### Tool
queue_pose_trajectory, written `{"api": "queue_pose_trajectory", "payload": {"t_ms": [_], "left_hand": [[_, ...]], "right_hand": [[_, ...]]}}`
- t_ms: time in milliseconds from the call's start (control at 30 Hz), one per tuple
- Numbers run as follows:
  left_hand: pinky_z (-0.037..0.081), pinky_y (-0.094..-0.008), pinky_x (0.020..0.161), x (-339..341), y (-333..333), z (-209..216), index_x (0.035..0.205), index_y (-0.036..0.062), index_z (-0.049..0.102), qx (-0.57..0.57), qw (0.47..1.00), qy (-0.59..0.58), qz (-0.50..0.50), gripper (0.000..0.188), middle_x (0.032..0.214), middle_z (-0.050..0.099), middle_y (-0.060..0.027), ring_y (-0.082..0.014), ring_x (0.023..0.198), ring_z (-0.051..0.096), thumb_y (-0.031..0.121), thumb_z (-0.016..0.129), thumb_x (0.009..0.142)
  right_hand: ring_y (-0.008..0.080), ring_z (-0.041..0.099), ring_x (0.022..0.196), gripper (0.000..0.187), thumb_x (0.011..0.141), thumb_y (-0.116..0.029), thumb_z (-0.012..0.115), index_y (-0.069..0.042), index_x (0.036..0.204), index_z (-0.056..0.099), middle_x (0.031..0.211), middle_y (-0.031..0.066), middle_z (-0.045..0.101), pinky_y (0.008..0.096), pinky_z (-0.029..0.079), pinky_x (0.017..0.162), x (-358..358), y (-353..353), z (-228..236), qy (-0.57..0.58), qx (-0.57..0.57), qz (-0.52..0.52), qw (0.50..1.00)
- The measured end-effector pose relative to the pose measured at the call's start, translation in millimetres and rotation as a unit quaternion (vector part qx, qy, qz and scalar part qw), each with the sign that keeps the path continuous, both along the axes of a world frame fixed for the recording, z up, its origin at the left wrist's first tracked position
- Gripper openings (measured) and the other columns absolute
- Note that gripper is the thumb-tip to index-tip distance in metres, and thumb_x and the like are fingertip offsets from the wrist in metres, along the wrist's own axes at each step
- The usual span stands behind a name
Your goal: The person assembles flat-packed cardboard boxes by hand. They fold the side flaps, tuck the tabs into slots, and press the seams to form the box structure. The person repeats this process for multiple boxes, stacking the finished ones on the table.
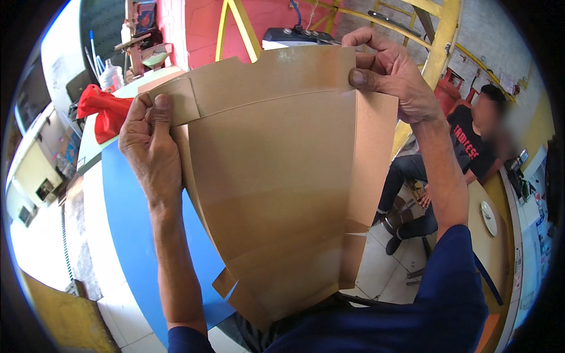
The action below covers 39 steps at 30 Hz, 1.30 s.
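Note:
A large brown cardboard box blank, partly folded along its creases, stands upright in front of me. Its lower end reaches down to my lap. My left hand grips the upper left corner, thumb pressed on a folded tab. At the upper right corner my right hand pinches the top flap between thumb and fingers. A side flap sticks out along the right edge, below my right hand. The fingers behind the cardboard are partly hidden.
A blue-topped table lies to the left, with a red cloth bag at its far end. On the right a person in a black shirt sits near a wooden table with a white plate. Behind stands a yellow metal frame.

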<state>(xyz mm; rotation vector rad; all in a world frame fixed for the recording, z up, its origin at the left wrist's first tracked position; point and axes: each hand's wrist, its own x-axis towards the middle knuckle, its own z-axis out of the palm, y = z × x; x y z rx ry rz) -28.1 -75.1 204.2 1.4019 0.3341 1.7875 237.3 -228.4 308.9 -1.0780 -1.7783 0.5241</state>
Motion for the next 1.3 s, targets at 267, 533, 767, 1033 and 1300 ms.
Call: {"api": "queue_pose_trajectory", "payload": {"t_ms": [267,533,767,1033,1300], "left_hand": [[0.041,-0.0198,0.056,1.8,-3.6,1.1,0.108,0.0012,0.064,0.041,0.998,0.051,0.001,0.021,0.076,0.063,0.0009,-0.0010,0.066,0.050,0.020,0.056,0.104],[0.037,-0.0215,0.046,-3.3,-1.4,-3.1,0.093,0.0001,0.071,0.073,0.989,0.072,-0.108,0.032,0.064,0.056,0.0055,-0.0022,0.051,0.044,0.029,0.059,0.102],[0.038,-0.0263,0.052,3.9,1.2,-5.9,0.089,-0.0034,0.067,0.103,0.988,0.109,0.031,0.031,0.060,0.049,0.0014,-0.0056,0.058,0.040,0.024,0.061,0.101],[0.044,-0.0266,0.055,1.0,-14.5,2.5,0.097,-0.0037,0.067,0.074,0.984,0.150,-0.063,0.030,0.067,0.059,0.0000,-0.0053,0.060,0.048,0.023,0.056,0.103],[0.046,-0.0264,0.055,-4.6,-3.4,-4.1,0.097,-0.0029,0.068,0.136,0.969,0.207,-0.019,0.029,0.071,0.064,-0.0009,-0.0056,0.062,0.052,0.022,0.056,0.103]], "right_hand": [[0.0122,0.070,0.086,0.046,0.095,-0.012,0.066,-0.001,0.137,0.051,0.105,0.0119,0.073,0.0233,0.056,0.074,-4.3,12.9,-2.8,0.084,-0.037,-0.078,0.993],[0.0139,0.070,0.086,0.058,0.094,-0.016,0.069,-0.001,0.143,0.043,0.109,0.0119,0.071,0.0249,0.057,0.073,23.9,41.4,-26.3,0.156,-0.077,-0.065,0.983],[0.0197,0.067,0.092,0.029,0.098,-0.015,0.060,-0.003,0.124,0.059,0.105,0.0055,0.071,0.0334,0.052,0.088,1.1,26.3,-21.0,-0.041,0.306,-0.252,0.917],[0.0093,0.057,0.076,0.042,0.101,-0.039,0.058,0.002,0.091,0.059,0.087,0.0043,0.066,0.0252,0.045,0.067,-116.1,22.7,-86.4,-0.093,-0.032,-0.063,0.993],[0.0206,0.065,0.088,0.045,0.088,-0.031,0.076,0.006,0.106,0.061,0.105,0.0132,0.064,0.0335,0.051,0.075,-164.4,12.1,-103.3,-0.228,0.192,-0.173,0.939]]}}
